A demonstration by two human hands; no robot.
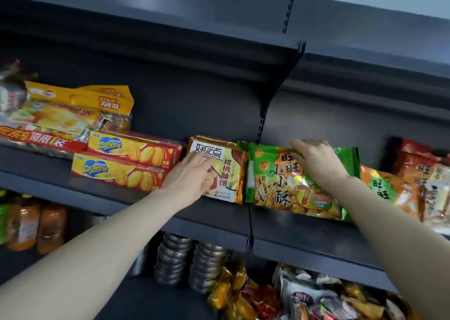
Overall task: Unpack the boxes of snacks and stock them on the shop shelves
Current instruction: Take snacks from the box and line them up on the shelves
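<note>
A dark metal shelf (292,232) carries snacks at chest height. My left hand (190,176) rests with straight fingers on a gold-edged biscuit pack (227,173) in the middle of the shelf. My right hand (316,160) lies on the top of a green snack bag (280,188) just right of that pack, fingers spread over its upper edge. The two packs touch side by side.
Two yellow-red Zecheese boxes (126,161) are stacked left of the biscuit pack, with yellow cake packs (73,110) behind. Orange and red bags (414,183) lie to the right. Bottles (31,224), stacked tins (190,258) and loose snack bags (304,295) fill the lower shelf.
</note>
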